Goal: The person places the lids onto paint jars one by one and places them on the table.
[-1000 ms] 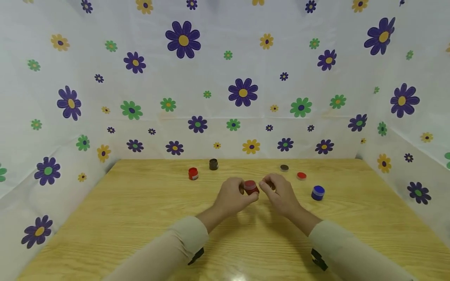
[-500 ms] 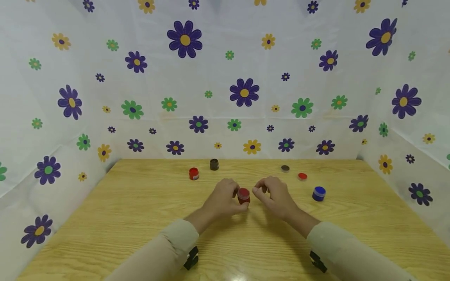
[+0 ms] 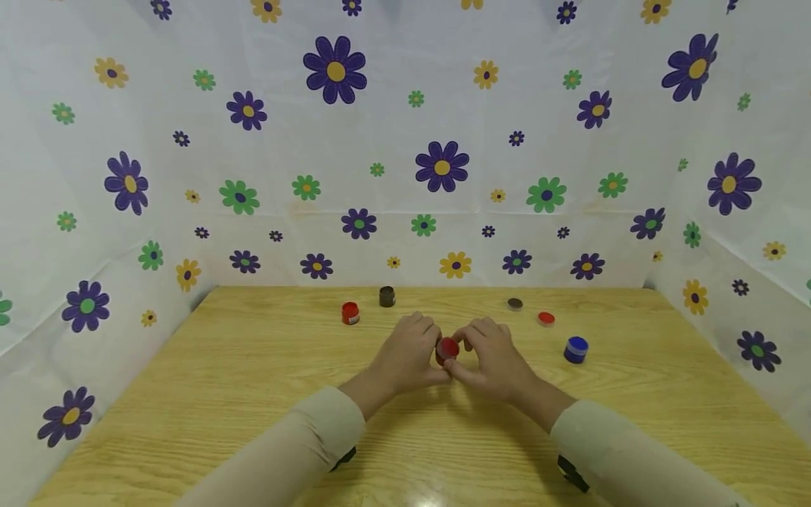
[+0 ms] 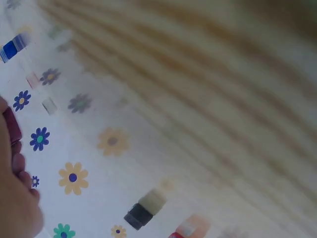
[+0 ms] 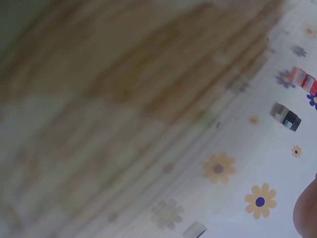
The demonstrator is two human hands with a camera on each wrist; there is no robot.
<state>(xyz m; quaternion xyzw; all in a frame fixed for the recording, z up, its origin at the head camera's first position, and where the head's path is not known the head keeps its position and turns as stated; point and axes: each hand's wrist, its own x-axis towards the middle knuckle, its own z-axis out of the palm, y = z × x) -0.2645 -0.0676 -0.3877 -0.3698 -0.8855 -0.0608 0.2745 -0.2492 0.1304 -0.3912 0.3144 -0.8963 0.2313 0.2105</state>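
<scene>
In the head view, my left hand grips a small dark red paint jar by its side, above the middle of the table. The jar's lid faces up toward the camera. From the other side, my right hand pinches the jar at its lid between thumb and curled index finger. Fingers hide much of the jar's body. At the left edge of the left wrist view, part of the dark red jar shows above my left fingers. Only a sliver of my right hand appears in the right wrist view.
Behind my left hand stand an uncapped red jar and an uncapped black jar. A dark lid and a red lid lie at the back right, near a capped blue jar. Flower-patterned cloth encloses the wooden table.
The dark red jar has come down slightly and turned its lid toward the camera. My right hand, earlier apart from it, has moved left and now holds its lid.
</scene>
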